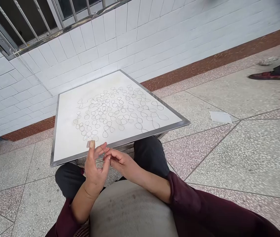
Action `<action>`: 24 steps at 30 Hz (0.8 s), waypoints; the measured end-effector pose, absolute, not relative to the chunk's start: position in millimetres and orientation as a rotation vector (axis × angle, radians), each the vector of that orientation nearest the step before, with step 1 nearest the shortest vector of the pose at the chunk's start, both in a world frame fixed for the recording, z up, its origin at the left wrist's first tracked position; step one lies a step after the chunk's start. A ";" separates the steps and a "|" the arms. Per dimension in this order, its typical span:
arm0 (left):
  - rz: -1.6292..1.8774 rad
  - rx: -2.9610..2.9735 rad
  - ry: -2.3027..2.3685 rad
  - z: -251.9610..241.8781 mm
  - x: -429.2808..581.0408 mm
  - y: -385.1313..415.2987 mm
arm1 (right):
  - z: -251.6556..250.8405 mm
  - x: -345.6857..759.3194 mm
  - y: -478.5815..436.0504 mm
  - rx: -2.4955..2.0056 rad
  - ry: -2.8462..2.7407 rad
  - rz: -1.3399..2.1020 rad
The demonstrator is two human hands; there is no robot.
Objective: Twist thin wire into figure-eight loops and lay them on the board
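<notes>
In the head view, our left hand (94, 171) stands upright at lower centre, and our right hand (121, 161) comes in from the right, its fingertips pinching a fine dark wire (102, 150); whether the left grips it, we cannot tell. Straight ahead, a white steel-rimmed board (142, 136) carries looped wire figures (112, 112) in a broad patch, nearer our left hand.

Left hand (95, 169) and right hand (121, 161) pinch thin wire (102, 150).
</notes>
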State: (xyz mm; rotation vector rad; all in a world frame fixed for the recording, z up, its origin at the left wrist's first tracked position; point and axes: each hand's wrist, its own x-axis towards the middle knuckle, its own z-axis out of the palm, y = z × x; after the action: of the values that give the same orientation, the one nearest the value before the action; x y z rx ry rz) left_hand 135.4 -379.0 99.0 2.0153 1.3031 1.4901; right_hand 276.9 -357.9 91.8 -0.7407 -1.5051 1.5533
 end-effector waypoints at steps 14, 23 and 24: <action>1.001 2.678 1.143 107.2 97.5 -369.5 | 89.4 281.4 -359.0 -0.936 -1.673 1.291; 0.853 2.674 0.958 124.2 99.0 -368.0 | 79.5 284.3 -355.0 -0.850 -1.458 1.570; 0.836 2.666 0.941 125.7 99.5 -368.1 | 78.9 283.8 -354.5 -0.823 -1.403 1.625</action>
State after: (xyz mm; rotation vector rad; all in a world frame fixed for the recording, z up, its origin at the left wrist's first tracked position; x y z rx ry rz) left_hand 99.5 -368.1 125.7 2.6662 0.9410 0.8365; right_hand 283.8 -354.5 78.9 -0.8227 -1.4035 1.6253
